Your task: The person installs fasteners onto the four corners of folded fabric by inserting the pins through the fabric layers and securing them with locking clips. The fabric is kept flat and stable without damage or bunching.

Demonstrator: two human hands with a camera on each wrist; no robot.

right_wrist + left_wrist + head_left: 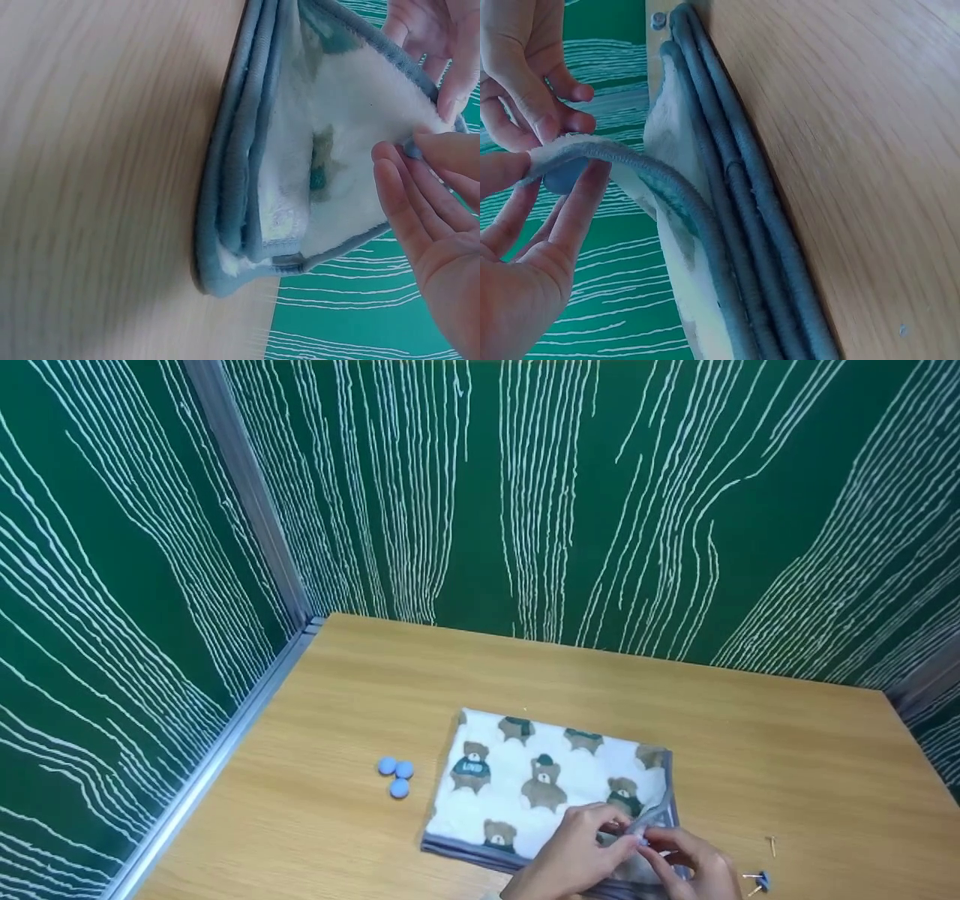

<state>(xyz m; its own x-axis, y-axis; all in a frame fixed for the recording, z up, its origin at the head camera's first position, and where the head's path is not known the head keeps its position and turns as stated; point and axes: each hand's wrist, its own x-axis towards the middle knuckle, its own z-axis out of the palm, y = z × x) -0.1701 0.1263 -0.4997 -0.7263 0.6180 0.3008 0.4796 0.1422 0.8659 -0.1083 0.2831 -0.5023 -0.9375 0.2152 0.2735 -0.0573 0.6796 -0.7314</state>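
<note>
The folded white fleece blanket [544, 787], bear-printed and grey-edged, lies on the tabletop [315, 810] at lower centre, long axis left to right, dipping rightward. The left hand [574, 847] pinches its raised corner [570, 151] against a round blue disc [564, 178]; the right hand [694, 861] pinches a small blue piece [411, 148]. Smooth fabric and steady alignment should help.

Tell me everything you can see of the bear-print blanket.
The blanket looks plush: white, printed with brown bears, some in green tops, and bordered by thick grey-blue edging. Folded into several layers, it lies on the wooden table, its near right part lifted as a flap. The left grip pinches the flap's edge, with a blue disc against it; the right grip pinches a small blue piece there.
</note>
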